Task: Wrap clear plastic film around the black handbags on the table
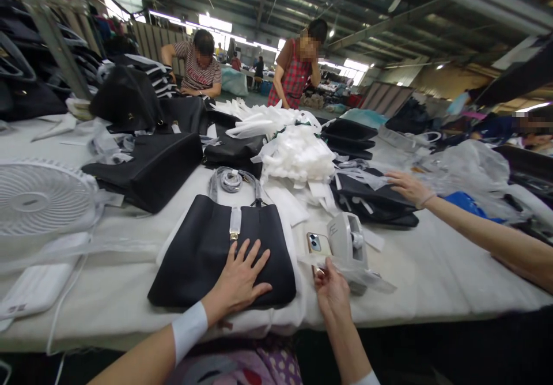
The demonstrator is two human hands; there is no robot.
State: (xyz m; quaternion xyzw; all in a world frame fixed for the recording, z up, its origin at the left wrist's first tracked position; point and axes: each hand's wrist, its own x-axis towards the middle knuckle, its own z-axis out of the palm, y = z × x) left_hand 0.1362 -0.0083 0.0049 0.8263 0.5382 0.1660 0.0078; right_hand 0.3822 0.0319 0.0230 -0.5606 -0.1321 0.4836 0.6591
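A black handbag [207, 258] lies flat on the cloth-covered table before me, its wrapped handles and coiled strap at the far end. My left hand [239, 278] rests on its front with fingers spread, just below the clasp [234, 234], which has a clear film over it. Right of the bag, my right hand [332, 290] pinches a translucent plastic strip [367, 275]. That strip passes over the lower part of a phone [318, 244] and in front of a grey-white tape dispenser [348, 235].
A white fan [43, 197] stands at left, with a white power bank-like box [43, 281] and cable. Black bags [147, 166] and a white padding heap [298, 151] fill the back. A co-worker's hand [408, 188] reaches over stacked bags [371, 200] at right.
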